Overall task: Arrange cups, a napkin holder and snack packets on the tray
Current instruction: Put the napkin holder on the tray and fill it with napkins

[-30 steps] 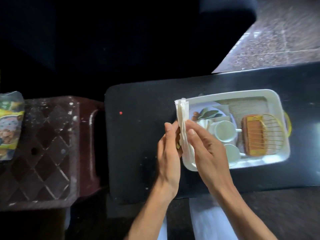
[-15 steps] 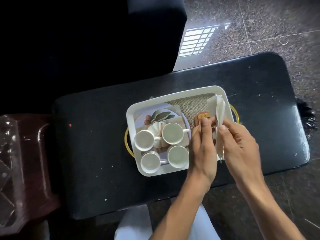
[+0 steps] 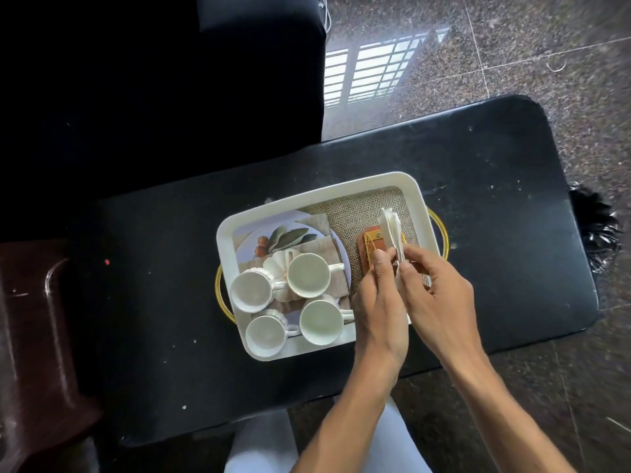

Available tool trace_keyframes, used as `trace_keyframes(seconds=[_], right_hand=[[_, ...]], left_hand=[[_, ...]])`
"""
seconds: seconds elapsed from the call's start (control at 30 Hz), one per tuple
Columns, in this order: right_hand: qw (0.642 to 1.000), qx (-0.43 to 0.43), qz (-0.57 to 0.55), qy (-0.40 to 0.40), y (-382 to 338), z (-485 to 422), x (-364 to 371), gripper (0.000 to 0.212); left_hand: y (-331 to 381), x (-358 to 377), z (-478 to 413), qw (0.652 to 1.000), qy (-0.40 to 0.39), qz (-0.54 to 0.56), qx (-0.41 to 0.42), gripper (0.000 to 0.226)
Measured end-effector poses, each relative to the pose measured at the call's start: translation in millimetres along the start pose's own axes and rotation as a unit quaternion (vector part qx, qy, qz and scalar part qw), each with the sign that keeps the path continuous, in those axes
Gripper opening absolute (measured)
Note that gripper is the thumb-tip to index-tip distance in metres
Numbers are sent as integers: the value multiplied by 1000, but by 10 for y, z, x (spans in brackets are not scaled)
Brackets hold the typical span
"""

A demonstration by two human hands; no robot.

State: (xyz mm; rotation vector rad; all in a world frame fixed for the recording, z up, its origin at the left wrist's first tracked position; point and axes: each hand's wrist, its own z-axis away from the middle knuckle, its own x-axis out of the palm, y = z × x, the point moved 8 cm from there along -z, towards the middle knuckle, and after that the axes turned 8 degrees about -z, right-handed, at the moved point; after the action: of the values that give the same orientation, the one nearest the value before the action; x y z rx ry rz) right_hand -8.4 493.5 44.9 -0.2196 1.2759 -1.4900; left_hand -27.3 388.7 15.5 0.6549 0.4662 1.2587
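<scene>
A white tray [image 3: 415,191] with gold handles lies on a black table [image 3: 478,172]. Several white cups [image 3: 309,274] stand in its left half. A brown napkin holder with gold wire [image 3: 367,245] sits on the burlap-lined right half. Both hands hold a stack of white napkins [image 3: 391,227] upright over the holder. My left hand [image 3: 380,302] pinches the stack from the left, and my right hand [image 3: 433,291] pinches it from the right. The lower part of the napkins and most of the holder are hidden behind my fingers.
A dark brown plastic stool [image 3: 37,336] stands left of the table. A black seat [image 3: 153,80] sits behind the table. A black frayed object [image 3: 594,230] lies at the table's right end. Speckled stone floor [image 3: 512,63] surrounds everything.
My hands carried the napkin stack from the tray's left edge across to its right half, and it now stands lower, over the napkin holder. The camera view shifted right, dropping the snack packet from view.
</scene>
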Motion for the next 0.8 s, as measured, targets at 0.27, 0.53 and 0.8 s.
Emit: trace_keyframes(seconds=[0.27,0.53,0.8], right_hand=[[999,6,31,-7,41,-19,-13,33],[996,-18,79,-27,-98,15,26,32],[950,-199,210,-115,-667,293,878,42]], left_hand=[[63,-46,33,999,26,-9,-17,58],[105,-215,27,999,12,33,-26,53],[369,-1441,133,955,157,-190,164,39]])
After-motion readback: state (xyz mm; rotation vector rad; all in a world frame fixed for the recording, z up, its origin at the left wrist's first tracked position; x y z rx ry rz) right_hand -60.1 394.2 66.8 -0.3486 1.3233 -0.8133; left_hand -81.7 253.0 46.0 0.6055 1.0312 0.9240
